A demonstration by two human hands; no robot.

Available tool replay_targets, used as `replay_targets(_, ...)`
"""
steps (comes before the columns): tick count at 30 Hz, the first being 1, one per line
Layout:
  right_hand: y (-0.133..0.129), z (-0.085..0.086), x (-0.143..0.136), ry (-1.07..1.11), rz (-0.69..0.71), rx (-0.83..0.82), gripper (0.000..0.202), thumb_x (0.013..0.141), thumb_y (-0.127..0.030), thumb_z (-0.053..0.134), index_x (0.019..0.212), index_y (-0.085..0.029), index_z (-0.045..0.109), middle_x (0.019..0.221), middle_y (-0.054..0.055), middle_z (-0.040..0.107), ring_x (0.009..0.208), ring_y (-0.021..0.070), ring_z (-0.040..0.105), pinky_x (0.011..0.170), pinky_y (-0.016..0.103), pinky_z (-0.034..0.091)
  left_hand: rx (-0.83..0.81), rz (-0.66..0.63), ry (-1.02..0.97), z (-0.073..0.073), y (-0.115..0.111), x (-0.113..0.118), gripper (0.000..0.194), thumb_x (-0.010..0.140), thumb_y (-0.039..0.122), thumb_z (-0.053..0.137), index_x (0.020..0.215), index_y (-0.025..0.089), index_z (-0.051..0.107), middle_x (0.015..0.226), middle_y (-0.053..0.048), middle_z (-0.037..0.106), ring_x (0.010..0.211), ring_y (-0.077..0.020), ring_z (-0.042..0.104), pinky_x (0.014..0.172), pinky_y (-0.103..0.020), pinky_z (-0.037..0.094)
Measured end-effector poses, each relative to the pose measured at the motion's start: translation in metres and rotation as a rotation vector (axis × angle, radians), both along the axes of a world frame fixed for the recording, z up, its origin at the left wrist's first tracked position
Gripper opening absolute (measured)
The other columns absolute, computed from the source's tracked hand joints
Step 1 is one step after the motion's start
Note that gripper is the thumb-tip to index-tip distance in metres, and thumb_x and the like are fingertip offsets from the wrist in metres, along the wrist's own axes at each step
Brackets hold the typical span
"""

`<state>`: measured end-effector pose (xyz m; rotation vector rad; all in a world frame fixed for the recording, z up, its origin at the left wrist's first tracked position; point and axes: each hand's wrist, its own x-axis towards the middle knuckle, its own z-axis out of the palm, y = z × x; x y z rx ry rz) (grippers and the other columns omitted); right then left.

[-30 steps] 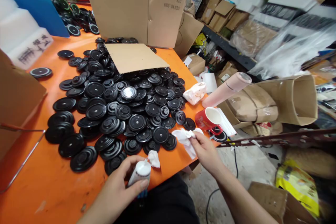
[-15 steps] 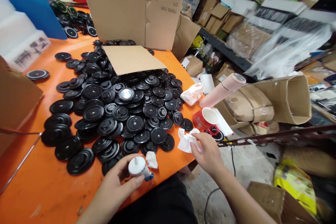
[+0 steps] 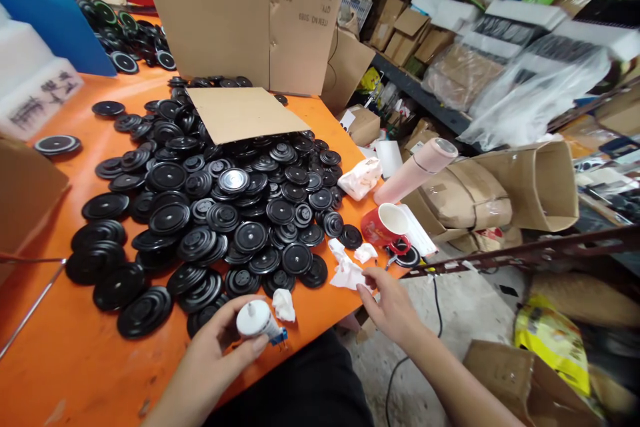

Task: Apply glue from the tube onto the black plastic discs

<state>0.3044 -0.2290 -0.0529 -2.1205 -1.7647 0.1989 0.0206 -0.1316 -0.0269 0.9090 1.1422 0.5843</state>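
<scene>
My left hand [image 3: 220,340] is wrapped round a small white cylinder [image 3: 253,319] with a nub on its top and a blue part at its lower end. What exactly the cylinder is, I cannot tell. Beside it on the orange table lies a crumpled tissue [image 3: 284,305]. Thumb and finger of my right hand [image 3: 387,300] pinch the edge of a spread white tissue [image 3: 346,272] near the table's front edge. Another small tissue wad [image 3: 365,252] lies just beyond, by the red mug [image 3: 384,225]. Black stepped discs [image 3: 250,237] are heaped past both hands.
A cardboard sheet [image 3: 250,113] rests on the heap, before a tall carton [image 3: 220,13]. A pink flask [image 3: 416,170] and a tissue pack [image 3: 360,178] stand by the mug. At the left are a metal rod [image 3: 35,307] and a brown box [image 3: 30,200].
My right hand has drawn the tissue slightly down and toward me, uncovering the small wad behind it. My left hand keeps hold of the white cylinder. The view has shifted slightly.
</scene>
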Motion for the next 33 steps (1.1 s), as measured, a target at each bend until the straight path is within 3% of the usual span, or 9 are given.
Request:
replay_targets(3, -0.001, 0.005, -0.005, 0.007, -0.076, 0.150, 0.009, 0.084, -0.026, 0.049, 0.088, -0.019, 0.052, 0.075, 0.004, 0.059, 0.068, 0.0172, 0.056, 0.062, 0.030, 0.048, -0.001, 0.027, 0.022, 0.002, 0.001, -0.002, 0.046, 0.054, 0.033, 0.074, 0.094, 0.018, 0.059, 0.086, -0.004, 0.067, 0.081, -0.0214, 0.063, 0.077, -0.031, 0.050)
replay_targets(6, 0.008, 0.006, -0.030, 0.045, 0.039, 0.236, 0.009, 0.085, -0.019, 0.047, 0.089, -0.021, 0.055, 0.080, 0.005, 0.062, 0.075, 0.0179, 0.058, 0.069, 0.032, 0.048, -0.005, 0.054, 0.027, 0.001, 0.001, -0.006, 0.047, 0.052, 0.035, 0.076, 0.093, 0.018, 0.059, 0.085, -0.004, 0.066, 0.080, -0.0219, 0.063, 0.075, -0.031, 0.050)
replay_targets(10, 0.027, -0.005, -0.089, 0.085, 0.199, 0.083, 0.027, 0.081, -0.029, 0.055, 0.107, -0.021, 0.056, 0.098, 0.009, 0.063, 0.089, 0.0228, 0.057, 0.077, 0.038, 0.047, -0.002, 0.079, 0.035, -0.002, -0.002, -0.012, 0.052, 0.050, 0.040, 0.078, 0.094, 0.018, 0.059, 0.087, -0.004, 0.067, 0.084, -0.0232, 0.063, 0.075, -0.031, 0.051)
replay_targets(14, 0.029, -0.019, -0.117, 0.063, 0.203, 0.002, 0.020, 0.080, -0.027, 0.055, 0.099, -0.020, 0.059, 0.084, 0.006, 0.063, 0.076, 0.0218, 0.055, 0.067, 0.036, 0.046, -0.011, 0.099, 0.061, -0.005, -0.005, -0.018, 0.056, 0.049, 0.044, 0.079, 0.096, 0.019, 0.059, 0.087, -0.004, 0.068, 0.083, -0.0224, 0.064, 0.074, -0.029, 0.051)
replay_targets(17, 0.016, -0.015, -0.093, 0.093, 0.199, 0.156, 0.022, 0.082, -0.019, 0.050, 0.102, -0.020, 0.058, 0.084, 0.005, 0.064, 0.076, 0.0190, 0.055, 0.069, 0.034, 0.045, -0.046, 0.114, 0.045, -0.007, -0.004, -0.018, 0.059, 0.048, 0.045, 0.080, 0.097, 0.020, 0.059, 0.088, -0.003, 0.069, 0.082, -0.0211, 0.064, 0.073, -0.026, 0.052)
replay_targets(20, 0.006, -0.007, -0.053, 0.037, 0.019, 0.247, 0.023, 0.081, -0.018, 0.052, 0.103, -0.020, 0.058, 0.093, 0.008, 0.062, 0.086, 0.0201, 0.056, 0.076, 0.036, 0.045, -0.056, 0.123, 0.020, -0.008, -0.003, -0.014, 0.060, 0.047, 0.045, 0.080, 0.097, 0.020, 0.059, 0.089, -0.003, 0.069, 0.082, -0.0207, 0.064, 0.072, -0.025, 0.052)
replay_targets(23, 0.008, -0.009, -0.026, 0.049, -0.187, 0.169, 0.013, 0.077, -0.022, 0.057, 0.089, -0.019, 0.061, 0.103, 0.011, 0.058, 0.100, 0.0249, 0.053, 0.085, 0.041, 0.043, -0.032, 0.107, 0.021, -0.008, -0.003, -0.009, 0.060, 0.047, 0.046, 0.080, 0.096, 0.019, 0.060, 0.086, -0.003, 0.069, 0.081, -0.0216, 0.064, 0.072, -0.027, 0.052)
replay_targets(27, 0.013, -0.021, -0.021, 0.194, -0.248, 0.069, 0.005, 0.076, -0.020, 0.055, 0.081, -0.019, 0.056, 0.083, 0.005, 0.061, 0.080, 0.0202, 0.058, 0.072, 0.035, 0.048, 0.005, 0.079, 0.022, -0.005, -0.004, -0.005, 0.058, 0.046, 0.047, 0.080, 0.093, 0.019, 0.061, 0.083, -0.004, 0.068, 0.079, -0.0228, 0.064, 0.072, -0.029, 0.052)
replay_targets(33, 0.015, -0.024, 0.005, 0.471, -0.307, 0.072, 0.033, 0.073, -0.025, 0.056, 0.105, -0.017, 0.050, 0.087, 0.004, 0.059, 0.078, 0.0159, 0.058, 0.071, 0.031, 0.048, 0.011, 0.066, 0.022, -0.009, -0.004, -0.007, 0.057, 0.048, 0.045, 0.079, 0.095, 0.018, 0.060, 0.085, -0.005, 0.068, 0.081, -0.0239, 0.065, 0.073, -0.031, 0.053)
